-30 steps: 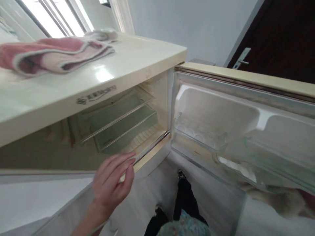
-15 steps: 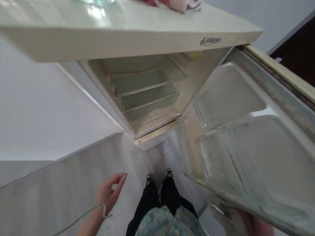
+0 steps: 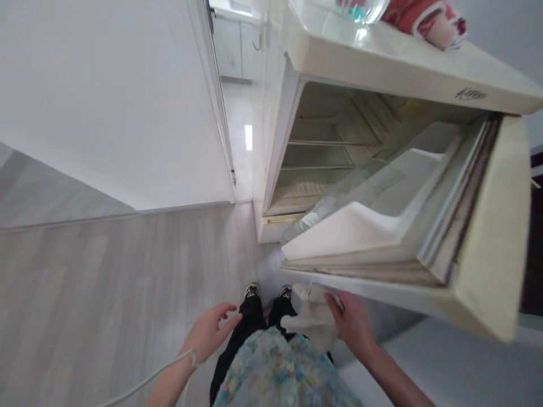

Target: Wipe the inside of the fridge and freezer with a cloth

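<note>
Two hands in view, we note: right grip (image 3: 352, 325) closed on a white cloth (image 3: 311, 316) just below the open fridge door (image 3: 360, 237). Left grip (image 3: 207, 333) open, holding nothing.

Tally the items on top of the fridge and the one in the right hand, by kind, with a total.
glass bowl: 1
red and white towel: 1
white cloth in the right hand: 1
Total: 3
</note>
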The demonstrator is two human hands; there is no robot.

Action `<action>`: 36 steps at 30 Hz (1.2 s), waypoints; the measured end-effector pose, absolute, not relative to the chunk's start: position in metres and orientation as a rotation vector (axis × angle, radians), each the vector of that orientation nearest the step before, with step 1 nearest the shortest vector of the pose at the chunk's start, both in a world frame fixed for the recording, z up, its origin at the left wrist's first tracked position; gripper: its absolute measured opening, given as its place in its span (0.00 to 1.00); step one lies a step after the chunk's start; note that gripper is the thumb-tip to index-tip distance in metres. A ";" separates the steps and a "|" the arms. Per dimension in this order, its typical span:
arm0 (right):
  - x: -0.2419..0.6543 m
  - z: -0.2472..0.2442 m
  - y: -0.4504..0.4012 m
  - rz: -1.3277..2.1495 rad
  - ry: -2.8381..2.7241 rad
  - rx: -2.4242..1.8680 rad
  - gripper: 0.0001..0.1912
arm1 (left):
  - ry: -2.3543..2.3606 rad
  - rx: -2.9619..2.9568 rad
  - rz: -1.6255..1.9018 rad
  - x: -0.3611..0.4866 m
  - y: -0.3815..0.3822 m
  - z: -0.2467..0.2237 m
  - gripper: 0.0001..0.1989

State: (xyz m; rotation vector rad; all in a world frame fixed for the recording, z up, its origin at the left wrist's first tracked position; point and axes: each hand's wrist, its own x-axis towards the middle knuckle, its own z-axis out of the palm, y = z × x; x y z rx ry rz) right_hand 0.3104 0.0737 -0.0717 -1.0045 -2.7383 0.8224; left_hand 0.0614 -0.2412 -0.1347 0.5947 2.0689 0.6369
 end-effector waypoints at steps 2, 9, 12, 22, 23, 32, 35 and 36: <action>0.276 -0.066 0.083 0.852 -2.711 -0.877 0.22 | 2.052 0.554 0.588 0.076 -0.261 -0.144 0.37; 0.183 -0.081 0.127 0.907 -2.769 -0.624 0.26 | 1.906 0.426 0.424 0.134 -0.315 -0.186 0.42; 0.151 -0.095 0.151 0.863 -2.782 -0.621 0.27 | 1.895 0.351 0.401 0.164 -0.330 -0.194 0.41; 0.135 -0.152 0.185 0.901 -3.009 -0.523 0.21 | 1.928 0.387 0.341 0.187 -0.308 -0.216 0.32; 0.135 -0.161 0.182 0.903 -3.044 -0.539 0.23 | 1.946 0.405 0.336 0.178 -0.302 -0.223 0.30; 0.103 -0.254 0.161 0.816 -3.206 -0.811 0.32 | 1.962 0.507 0.248 0.088 -0.321 -0.294 0.28; 0.100 -0.287 0.159 0.846 -3.102 -0.892 0.32 | 1.975 0.510 0.202 0.073 -0.353 -0.310 0.31; 0.100 -0.297 0.159 0.824 -3.089 -0.916 0.32 | 1.973 0.520 0.198 0.071 -0.363 -0.315 0.30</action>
